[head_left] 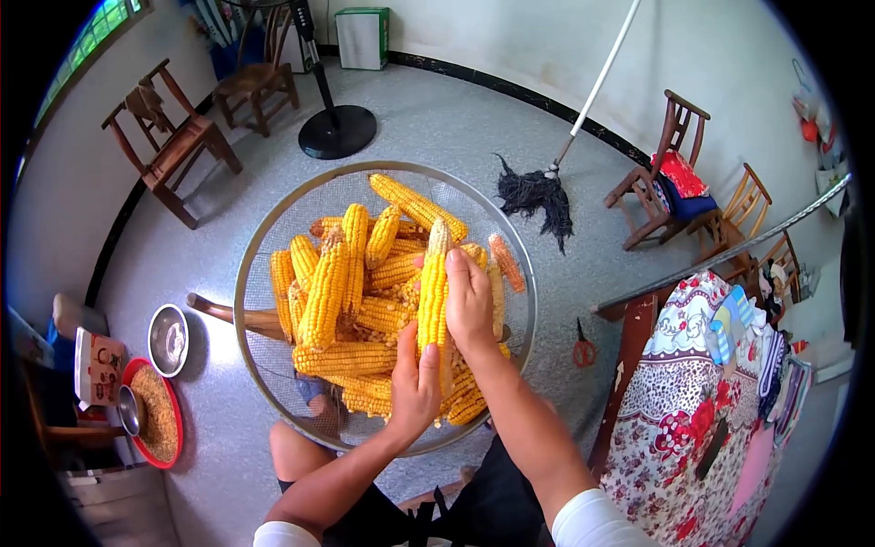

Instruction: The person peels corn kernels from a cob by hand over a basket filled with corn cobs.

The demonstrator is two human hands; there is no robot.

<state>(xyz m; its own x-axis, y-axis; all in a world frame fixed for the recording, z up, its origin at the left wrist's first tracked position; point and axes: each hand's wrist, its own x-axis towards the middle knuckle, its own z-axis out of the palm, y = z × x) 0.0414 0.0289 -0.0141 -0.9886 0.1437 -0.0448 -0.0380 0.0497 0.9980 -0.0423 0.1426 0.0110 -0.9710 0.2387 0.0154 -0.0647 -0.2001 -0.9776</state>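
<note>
Both my hands grip one yellow corn cob (435,301), held upright with its pale tip pointing away from me. My left hand (416,387) wraps its lower end, thumb along the side. Higher up, my right hand (468,305) closes round it from the right. Beneath lies a wide round mesh sieve (244,273) with a metal rim, heaped with several yellow cobs (324,296). A mostly bare, reddish cob (507,263) rests near the sieve's right side. Loose kernels are hard to make out under the pile.
Left on the floor are a metal bowl (169,340) and a red basin (169,451) of grain. Scissors (583,346) lie to the right, beside a bed (674,428) with flowered cloth. A mop (538,196), a black fan base (337,132) and wooden chairs (169,155) stand beyond.
</note>
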